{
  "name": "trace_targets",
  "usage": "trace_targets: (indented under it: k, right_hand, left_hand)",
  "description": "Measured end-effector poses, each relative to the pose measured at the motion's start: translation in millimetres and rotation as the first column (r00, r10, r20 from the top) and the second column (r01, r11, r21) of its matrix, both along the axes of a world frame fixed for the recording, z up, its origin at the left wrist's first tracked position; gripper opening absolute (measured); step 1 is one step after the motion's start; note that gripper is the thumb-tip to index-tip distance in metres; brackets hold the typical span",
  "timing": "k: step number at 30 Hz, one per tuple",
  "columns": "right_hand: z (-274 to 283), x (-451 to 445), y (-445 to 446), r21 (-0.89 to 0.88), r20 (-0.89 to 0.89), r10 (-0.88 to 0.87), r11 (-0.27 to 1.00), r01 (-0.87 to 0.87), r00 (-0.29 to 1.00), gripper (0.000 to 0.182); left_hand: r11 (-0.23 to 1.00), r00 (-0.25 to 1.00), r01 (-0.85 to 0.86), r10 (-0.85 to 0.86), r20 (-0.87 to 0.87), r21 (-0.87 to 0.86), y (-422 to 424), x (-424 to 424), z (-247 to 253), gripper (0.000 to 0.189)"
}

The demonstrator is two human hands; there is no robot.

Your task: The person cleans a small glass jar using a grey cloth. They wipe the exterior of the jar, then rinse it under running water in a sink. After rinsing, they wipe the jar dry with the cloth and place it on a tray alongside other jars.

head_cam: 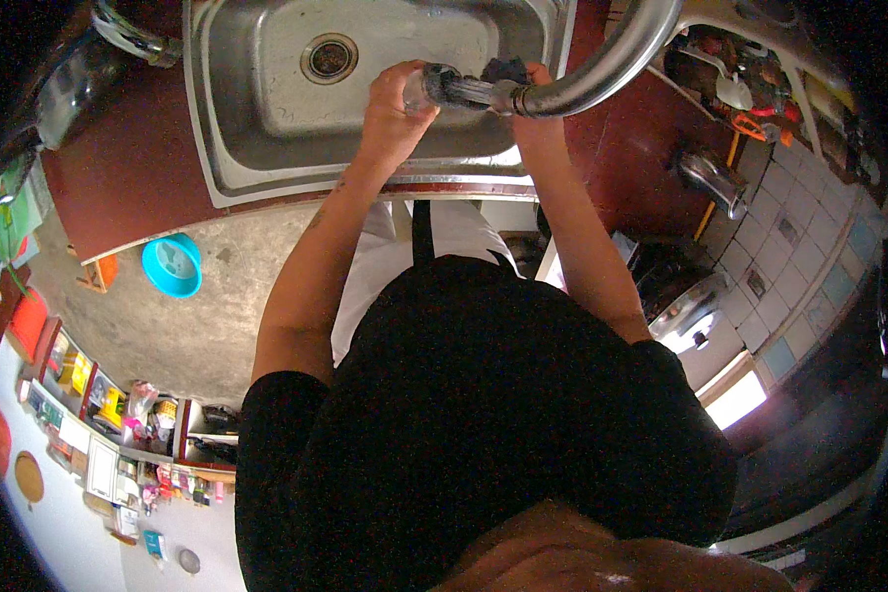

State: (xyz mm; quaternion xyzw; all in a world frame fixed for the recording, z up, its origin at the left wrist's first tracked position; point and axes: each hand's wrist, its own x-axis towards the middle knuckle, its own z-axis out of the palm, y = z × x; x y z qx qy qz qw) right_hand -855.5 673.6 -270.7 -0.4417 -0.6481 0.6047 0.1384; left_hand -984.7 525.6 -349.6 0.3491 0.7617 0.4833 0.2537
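Observation:
My left hand (394, 111) is wrapped around a small clear cup (416, 95), tilted with its mouth towards the faucet. A stream of water (473, 92) runs from the curved metal faucet (607, 81) to the cup. Something dark shows at the cup's mouth; I cannot tell what. My right hand (540, 78) is partly hidden behind the faucet and holds a dark, crumpled cloth or scouring pad (505, 69). Both hands are over the near right part of the stainless steel sink (226, 159), whose drain (329, 59) lies up and left of them.
A dark red countertop (133, 177) borders the sink. The faucet arches in from the upper right, close above my right hand. On the floor at left sits a blue basin (172, 265). A pot lid (692, 314) and a tiled wall (769, 244) are at right.

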Motion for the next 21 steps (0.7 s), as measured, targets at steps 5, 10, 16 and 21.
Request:
trace_targets:
  k: [5,10,16,21]
  right_hand:
    - [-15.4,7.4,2.4,0.496,0.184,0.317,0.787,-0.366,0.931,0.031]
    - [-9.4,4.2,13.4,0.366,0.285,0.287,0.849,-0.381,0.915,0.033]
    - [13.5,-7.7,4.3,0.159,0.42,0.433,0.83,-0.535,0.797,0.039]
    - [0.1,-8.3,18.9,-0.07,0.218,0.507,0.861,-0.505,0.834,0.039]
  left_hand:
    - [0.995,0.999,0.019,-0.015,0.039,-0.103,-1.6,-0.3,14.9,0.059]
    - [0.978,0.974,0.136,-0.103,0.2,-0.156,-5.8,-3.5,18.5,0.058]
    - [0.985,0.929,0.151,-0.111,0.353,-0.088,-4.7,-4.0,20.2,0.06]
    - [0.992,0.949,0.118,-0.101,0.299,-0.038,-10.0,-10.2,10.7,0.057]
